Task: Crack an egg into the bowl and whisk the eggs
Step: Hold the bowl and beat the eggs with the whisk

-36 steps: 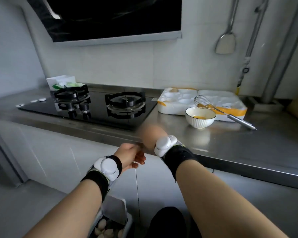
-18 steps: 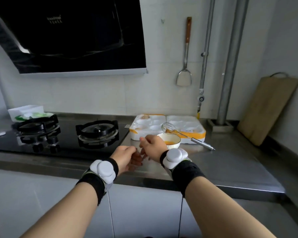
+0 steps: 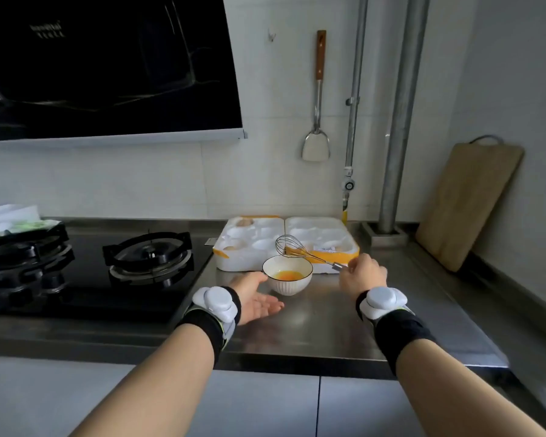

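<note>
A small white ribbed bowl stands on the steel counter with yellow egg in its bottom. My left hand is open, palm toward the bowl, its fingers touching or nearly touching the bowl's left side. A metal whisk lies across the white egg carton, wires over the bowl's far rim. My right hand closes on the whisk's handle end to the right of the bowl. Two or three eggs sit in the carton's cups.
A black gas hob with two burners lies to the left. A wooden cutting board leans on the right wall. A spatula hangs on the tiled wall and pipes run down behind the carton. The range hood hangs above.
Both hands were together at the counter's front edge; they have moved apart, the left to the bowl's side, the right to the whisk handle. The view has lifted from the floor to the counter.
</note>
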